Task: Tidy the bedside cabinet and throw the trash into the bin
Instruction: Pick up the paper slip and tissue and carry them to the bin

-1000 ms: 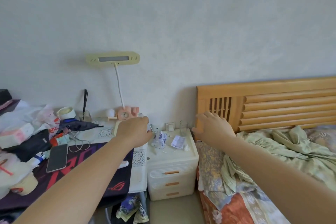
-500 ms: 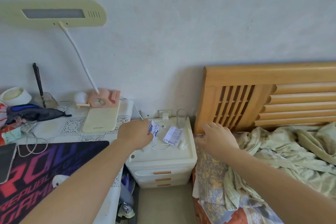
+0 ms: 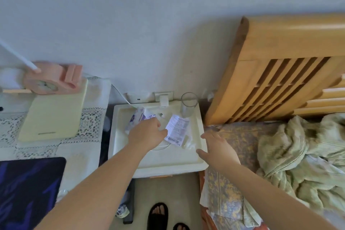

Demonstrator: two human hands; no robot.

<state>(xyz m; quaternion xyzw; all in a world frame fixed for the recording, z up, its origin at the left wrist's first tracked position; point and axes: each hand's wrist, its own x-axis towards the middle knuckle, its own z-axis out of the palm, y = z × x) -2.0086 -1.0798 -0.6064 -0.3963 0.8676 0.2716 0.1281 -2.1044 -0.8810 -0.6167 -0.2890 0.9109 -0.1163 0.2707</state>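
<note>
The white plastic bedside cabinet (image 3: 121, 142) stands between desk and bed. On its top lie a crumpled purple-and-white wrapper (image 3: 137, 117), a printed paper leaflet (image 3: 177, 129), a scrap of clear plastic (image 3: 188, 143), a thin white cable (image 3: 161, 148) and an empty glass (image 3: 188, 105) at the back right corner. My left hand (image 3: 145, 134) rests over the wrapper's near end, fingers curled down and hidden, one fingertip touching the leaflet's edge. My right hand (image 3: 217, 148) hovers at the cabinet's right edge with fingers spread, holding nothing. No bin is in view.
A desk with a lace cloth (image 3: 89, 121) stands on the left, carrying a yellow lamp base (image 3: 54, 115), a pink clock (image 3: 50, 80) and a dark mat (image 3: 28, 188). The wooden headboard (image 3: 280, 58) and rumpled green bedding (image 3: 298, 155) lie on the right. My slippered feet (image 3: 158, 214) are below.
The view has come closer and tipped down onto the cabinet. My left hand has moved from beside the wrapper to over it. My right hand has come in from the headboard to the cabinet's right edge.
</note>
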